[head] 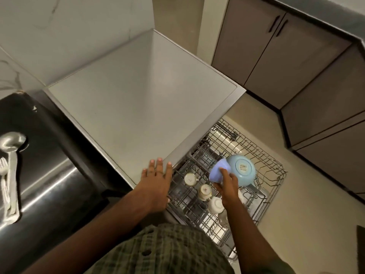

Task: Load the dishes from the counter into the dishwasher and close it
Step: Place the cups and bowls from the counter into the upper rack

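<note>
Holding a lilac cup (218,172) mouth-down over the pulled-out dishwasher rack (270,171), my right hand (227,186) pinching its rim.

I see the cup tilted, base up toward the far left, touching a blue bowl (244,171) that sits bottom-up in the rack. My left hand (156,181) lies spread flat on the grey desk (138,95) edge. Three cream cups (204,191) stand inverted at the rack's left; open wire room lies to the right. A spoon (11,143) and fork (3,165) rest at far left.
</note>
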`<state>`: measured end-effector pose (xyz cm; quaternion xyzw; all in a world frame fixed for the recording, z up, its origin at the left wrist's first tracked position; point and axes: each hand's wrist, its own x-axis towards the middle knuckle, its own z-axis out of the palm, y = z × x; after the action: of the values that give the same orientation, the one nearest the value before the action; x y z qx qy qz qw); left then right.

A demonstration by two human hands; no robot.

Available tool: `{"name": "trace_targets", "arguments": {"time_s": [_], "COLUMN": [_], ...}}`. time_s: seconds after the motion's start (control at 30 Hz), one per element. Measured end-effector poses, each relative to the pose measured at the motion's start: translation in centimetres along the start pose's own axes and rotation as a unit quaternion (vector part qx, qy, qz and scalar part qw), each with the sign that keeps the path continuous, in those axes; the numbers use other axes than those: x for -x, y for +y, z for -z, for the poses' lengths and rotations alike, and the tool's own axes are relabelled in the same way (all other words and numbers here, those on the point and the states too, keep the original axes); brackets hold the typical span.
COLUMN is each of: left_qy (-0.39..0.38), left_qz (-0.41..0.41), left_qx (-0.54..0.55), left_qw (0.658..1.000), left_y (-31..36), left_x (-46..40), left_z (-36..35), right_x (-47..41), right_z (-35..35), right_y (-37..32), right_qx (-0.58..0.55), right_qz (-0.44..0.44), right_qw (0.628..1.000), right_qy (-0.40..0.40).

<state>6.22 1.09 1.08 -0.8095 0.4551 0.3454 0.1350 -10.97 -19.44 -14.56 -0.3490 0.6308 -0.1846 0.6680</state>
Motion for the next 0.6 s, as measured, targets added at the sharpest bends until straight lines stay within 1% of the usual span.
{"name": "trace_targets", "arguments": {"time_s": [0.07,0.13,0.27,0.33,0.4,0.43,0.47,0.53,0.57,0.6], "left_qy": [-0.004,-0.015,-0.029,-0.027,-0.018,-0.013,-0.008,-0.005,-0.006,-0.008], "left_qz": [0.007,0.013,0.020,0.022,0.028,0.031,0.035,0.039,0.040,0.040], "left_qx": [-0.004,-0.005,0.003,0.009,0.005,-0.002,-0.009,-0.018,-0.018,-0.018], "left_qw": [1.000,1.000,0.999,0.999,0.999,0.999,0.999,0.999,0.999,0.999], "left_y": [0.1,0.2,0.2,0.1,0.2,0.3,0.4,0.4,0.4,0.4], "left_x": [-0.2,-0.4,-0.8,-0.8,-0.8,-0.7,-0.7,-0.6,-0.6,-0.7], "left_z": [0.0,0.1,0.1,-0.1,-0.4,-0.6,-0.7,-0.8,-0.8,-0.9], "right_x": [-2.3,-4.0,-6.2,-7.3,-8.7,-9.6,-10.3,-11.4,-12.2,-12.5], "right_z": [-0.6,-1.4,-2.7,-3.6,-4.5,-4.9,-5.2,-5.6,-5.6,-5.5], "right_y": [-0.2,-0.5,-2.4,-3.7,-4.8,-5.1,-5.4,-5.3,-4.7,-4.2], "right_qx": [0.124,0.226,0.356,0.418,0.485,0.532,0.593,0.686,0.706,0.712], "right_qz": [0.024,0.045,0.136,0.171,0.190,0.189,0.168,0.121,0.113,0.102], "right_qw": [0.992,0.972,0.924,0.892,0.853,0.824,0.787,0.717,0.697,0.691], "right_qy": [0.031,0.050,0.034,0.033,0.039,0.035,0.021,-0.036,-0.060,-0.074]}}
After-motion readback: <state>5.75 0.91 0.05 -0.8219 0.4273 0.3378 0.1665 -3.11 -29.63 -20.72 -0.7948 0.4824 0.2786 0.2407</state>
